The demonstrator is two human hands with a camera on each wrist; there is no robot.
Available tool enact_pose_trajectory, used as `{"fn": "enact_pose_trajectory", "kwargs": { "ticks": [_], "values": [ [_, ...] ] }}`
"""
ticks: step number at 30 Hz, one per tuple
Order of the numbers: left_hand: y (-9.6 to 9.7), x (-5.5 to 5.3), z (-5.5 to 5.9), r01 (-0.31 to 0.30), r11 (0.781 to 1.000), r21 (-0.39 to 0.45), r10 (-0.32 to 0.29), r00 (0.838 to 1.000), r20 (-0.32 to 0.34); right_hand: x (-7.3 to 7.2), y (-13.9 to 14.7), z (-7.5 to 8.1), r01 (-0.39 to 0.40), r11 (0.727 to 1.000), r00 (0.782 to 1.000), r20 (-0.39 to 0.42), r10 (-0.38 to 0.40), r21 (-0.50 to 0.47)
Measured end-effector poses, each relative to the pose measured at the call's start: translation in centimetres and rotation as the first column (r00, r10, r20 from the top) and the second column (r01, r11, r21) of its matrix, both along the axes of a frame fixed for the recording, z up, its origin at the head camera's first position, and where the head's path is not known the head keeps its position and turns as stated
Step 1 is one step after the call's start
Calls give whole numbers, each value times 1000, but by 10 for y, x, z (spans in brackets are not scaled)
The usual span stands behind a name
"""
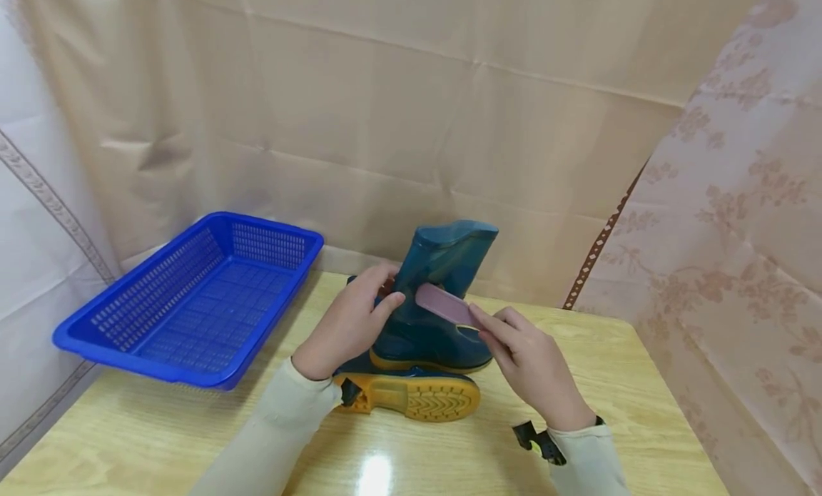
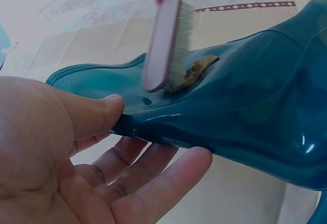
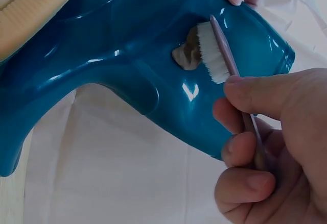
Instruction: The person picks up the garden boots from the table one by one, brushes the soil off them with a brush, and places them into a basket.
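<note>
A teal rubber boot (image 1: 449, 257) stands upright on the table, its toe to the right. My left hand (image 1: 352, 316) holds the back edge of its shaft, thumb on the near side and fingers behind. In my right hand (image 1: 531, 364) is a pinkish-purple brush (image 1: 446, 307), gripped by its handle. In the right wrist view, the brush's white bristles (image 3: 212, 53) touch a brown smear (image 3: 186, 55) on the shaft. A second boot (image 1: 430, 397) lies on its side in front, showing its yellow sole.
A blue plastic basket (image 1: 276, 314) with mesh walls stands on the left of the wooden table (image 1: 578, 439). Behind the table hangs a beige curtain (image 1: 359, 125), and a floral cloth (image 1: 738, 218) hangs on the right.
</note>
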State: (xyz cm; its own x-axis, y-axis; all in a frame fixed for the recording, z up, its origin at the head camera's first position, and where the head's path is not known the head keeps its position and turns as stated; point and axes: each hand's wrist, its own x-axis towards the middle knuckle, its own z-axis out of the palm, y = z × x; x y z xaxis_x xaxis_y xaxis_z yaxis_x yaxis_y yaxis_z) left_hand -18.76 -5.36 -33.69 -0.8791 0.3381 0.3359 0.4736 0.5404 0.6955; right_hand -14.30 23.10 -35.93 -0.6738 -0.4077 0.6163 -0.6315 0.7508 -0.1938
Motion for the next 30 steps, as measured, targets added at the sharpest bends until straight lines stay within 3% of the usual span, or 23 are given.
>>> {"fn": "enact_pose_trajectory", "kwargs": {
  "ticks": [5, 14, 21, 30],
  "values": [
    [2, -1, 0, -3, 1000, -2, 3, 1000, 2, 1, 3, 0, 21, 1000, 999, 28, -21, 12],
    [3, -1, 0, -6, 1000, -15, 6, 1000, 5, 2, -1, 3, -34, 999, 997, -67, 33, -10],
    [2, -1, 1, -14, 1000, -26, 14, 1000, 7, 0, 1, 3, 24, 1000, 999, -37, -24, 9],
    [5, 2, 0, -6, 1000, -10, 6, 1000, 13, 3, 1, 2, 32, 999, 999, 6, -32, -7]
  ]
}}
